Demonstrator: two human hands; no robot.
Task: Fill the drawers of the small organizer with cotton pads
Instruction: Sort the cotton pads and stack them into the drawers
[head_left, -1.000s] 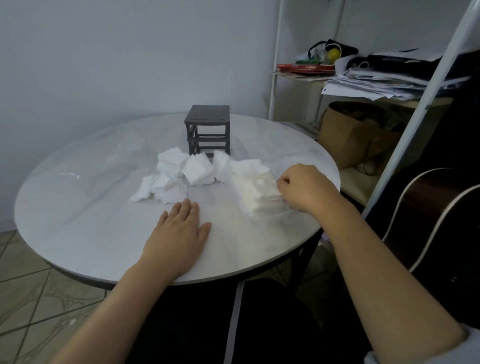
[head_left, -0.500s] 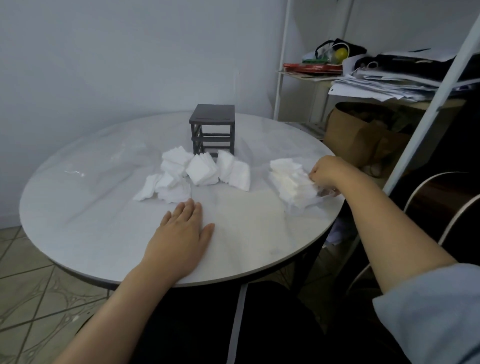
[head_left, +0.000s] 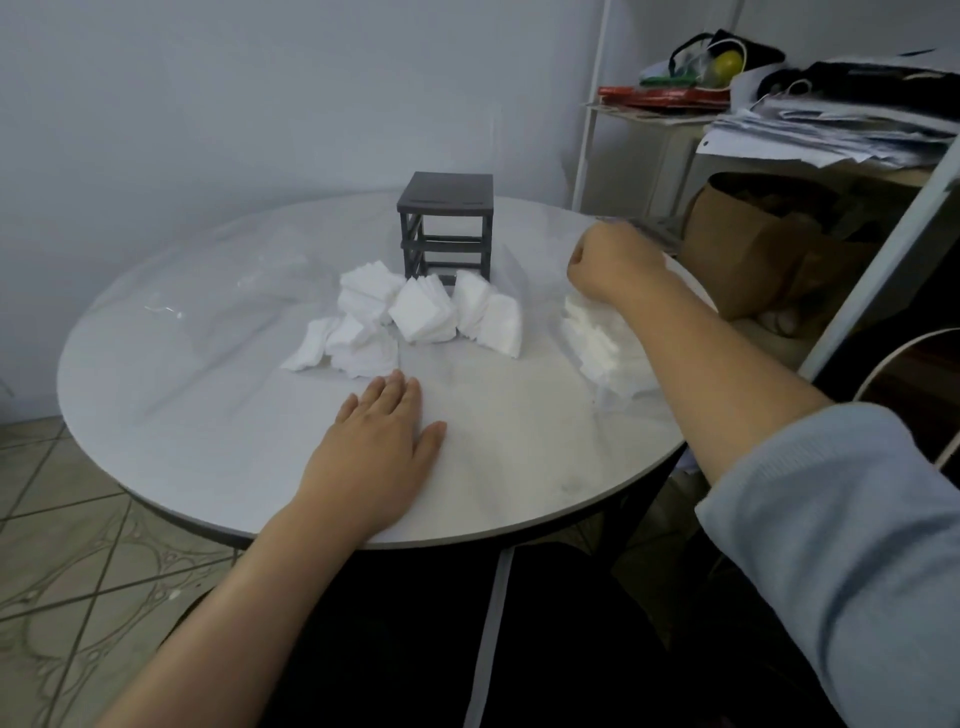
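Observation:
The small dark grey organizer (head_left: 445, 224) stands at the back middle of the round white table (head_left: 208, 426); its frame shows open slots with no drawers in them. In front of it lies a loose heap of white square cotton pads (head_left: 415, 317). To the right, a pack of cotton pads (head_left: 605, 348) in clear wrap lies near the table's right edge, partly hidden by my right forearm. My right hand (head_left: 615, 265) is a closed fist at the pack's far end, gripping it there. My left hand (head_left: 376, 452) rests flat on the table, just short of the heap, holding nothing.
A white shelf frame to the right carries stacked papers (head_left: 831, 130) and bags. A brown paper bag (head_left: 763, 244) sits below them, close to the table's right edge. A guitar body (head_left: 914, 374) is at the far right. The floor at left is tiled.
My right hand slid the pack from the table's middle to the right edge, then shifted to the pack's far end. My left hand has stayed flat on the table.

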